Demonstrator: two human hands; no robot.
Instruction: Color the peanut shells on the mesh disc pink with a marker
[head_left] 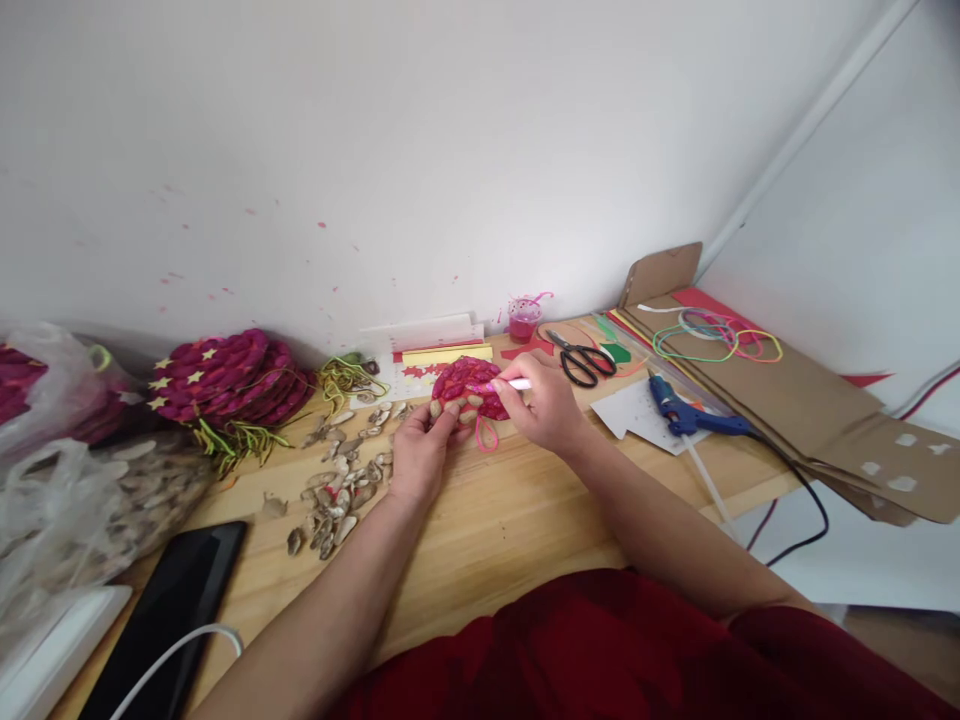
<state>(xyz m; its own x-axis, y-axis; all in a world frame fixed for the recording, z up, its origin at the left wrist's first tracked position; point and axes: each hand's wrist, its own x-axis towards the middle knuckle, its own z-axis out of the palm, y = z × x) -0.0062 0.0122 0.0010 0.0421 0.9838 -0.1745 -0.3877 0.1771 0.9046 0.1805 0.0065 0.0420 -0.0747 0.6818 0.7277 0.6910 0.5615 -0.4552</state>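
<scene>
At desk centre, pink shell disc (470, 388) being gripped at lower edge by left hand (421, 452); white brush (517, 384) being pinched by right hand (546, 404). Likely risk: pink paint being smeared onto fingers, wooden desk (495, 520). Loose shells (339, 490), glue gun (686, 414), scissors (583, 358) being kept alongside; white wall (420, 160) behind already being speckled pink.

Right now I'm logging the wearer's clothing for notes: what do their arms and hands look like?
Both forearms are bare, with no sleeves in view. The left hand and right hand wear no gloves; no rings or watch are visible. A dark red garment covers the lap.
</scene>
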